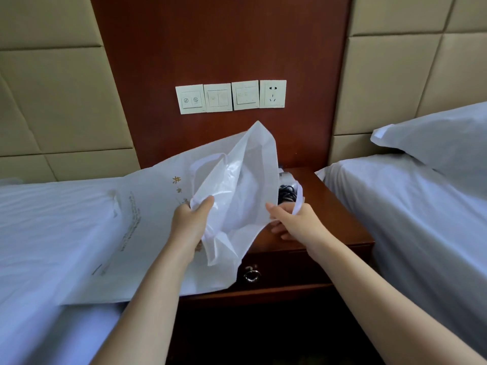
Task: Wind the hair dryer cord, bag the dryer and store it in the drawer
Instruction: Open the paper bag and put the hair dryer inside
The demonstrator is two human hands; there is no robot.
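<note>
Head camera, looking down at our two bare arms reaching over a dark wooden nightstand [340,206] set between two white-sheeted beds. Our left hand [191,223] is closed on one side of the mouth of a white plastic bag [237,185], thumb on top and fingers pinching the rim. Our right hand [293,218] is closed on the other side, with a white bag handle [299,200] looped over it. Held this way, the bag's mouth gapes toward us above the nightstand's front edge. Behind the bag, on the nightstand top, we see a dark coiled cord [286,193] and a small part of the hair dryer [286,177]; the bag hides the rest. A larger white bag with gold print [147,206] lies flat across the left bed and overhangs the nightstand. Below, the drawer [297,270] is shut, its ring pull [251,274] hanging. Switch plates [217,97] and a wall socket [273,94] sit on the wooden panel above.
</note>
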